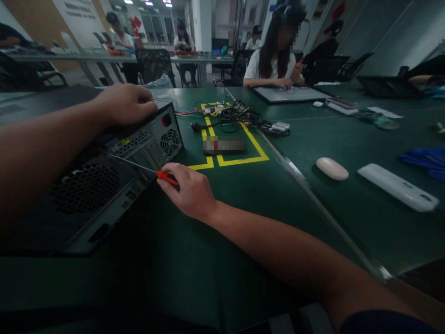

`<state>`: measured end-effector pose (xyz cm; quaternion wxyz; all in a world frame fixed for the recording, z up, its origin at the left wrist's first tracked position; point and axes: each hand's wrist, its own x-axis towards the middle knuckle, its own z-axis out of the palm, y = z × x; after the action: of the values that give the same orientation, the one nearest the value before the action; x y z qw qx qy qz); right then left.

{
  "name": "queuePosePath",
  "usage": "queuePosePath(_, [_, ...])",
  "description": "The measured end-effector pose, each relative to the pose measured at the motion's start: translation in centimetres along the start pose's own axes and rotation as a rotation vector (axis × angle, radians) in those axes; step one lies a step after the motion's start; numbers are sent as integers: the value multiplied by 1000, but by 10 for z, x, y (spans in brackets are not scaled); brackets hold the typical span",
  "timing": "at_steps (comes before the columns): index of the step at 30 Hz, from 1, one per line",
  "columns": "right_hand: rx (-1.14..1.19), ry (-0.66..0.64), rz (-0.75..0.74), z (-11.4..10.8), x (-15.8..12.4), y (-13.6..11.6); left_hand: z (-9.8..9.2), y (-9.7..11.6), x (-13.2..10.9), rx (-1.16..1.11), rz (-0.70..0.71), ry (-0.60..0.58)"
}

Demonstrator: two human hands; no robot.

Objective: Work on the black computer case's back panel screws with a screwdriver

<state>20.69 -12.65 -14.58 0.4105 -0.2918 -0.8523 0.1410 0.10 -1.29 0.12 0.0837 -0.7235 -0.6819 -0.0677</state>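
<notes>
A black desktop computer case [146, 157] lies on the left of the table, its rear panel with fan grilles and ports turned towards me. My left hand [125, 103] presses on the case's upper edge with its fingers curled. In my right hand [189, 190] is a screwdriver [168, 178] with an orange-red handle, closed between thumb and fingers. Its long thin shaft points left across the rear panel. The tip comes close to the panel beside the large honeycomb vent [86, 188]; whether it touches a screw I cannot tell.
Yellow tape [243, 162] marks the green table [236, 204], with a blurred-out box [224, 145] inside. Behind lies a tangle of cables [239, 111]. To the right are a pinkish oval case [332, 168] and a white elongated device [398, 187]. A co-worker [271, 60] sits opposite.
</notes>
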Motion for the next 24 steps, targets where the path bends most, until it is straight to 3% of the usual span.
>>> queuePosePath(17, [-15,-10,-1,0,0,-1,1,0,0,64,35,5])
queuePosePath(24, [-4,-18,5,0,0,-1,0,2,-1,22,-16,-7])
